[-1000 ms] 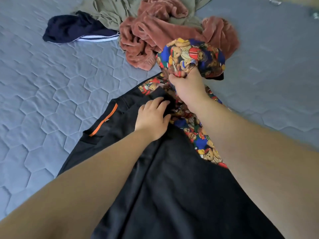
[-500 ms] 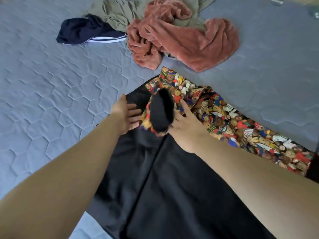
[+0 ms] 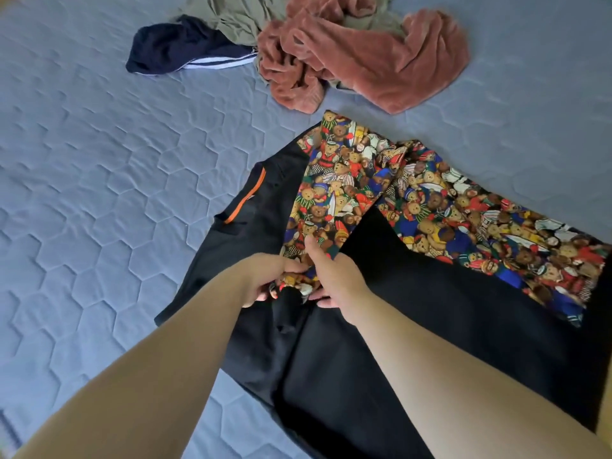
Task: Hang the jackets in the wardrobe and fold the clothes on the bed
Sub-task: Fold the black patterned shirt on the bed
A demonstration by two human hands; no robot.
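A black jacket with an orange pocket trim and a teddy-bear print lining lies spread on the grey quilted bed. One printed sleeve stretches out to the right, another printed part runs down the middle. My left hand and my right hand meet at the near end of that middle printed part. Both grip the printed cloth, fingers curled round its edge, thumbs on top.
At the far side of the bed lies a heap of clothes: a rust-pink fleece, an olive garment and a navy piece with white stripes. Bare quilt stretches to the left.
The bunched printed sleeve that my right hand held up has been laid out flat to the right. Both hands have moved nearer and now grip the middle printed part together.
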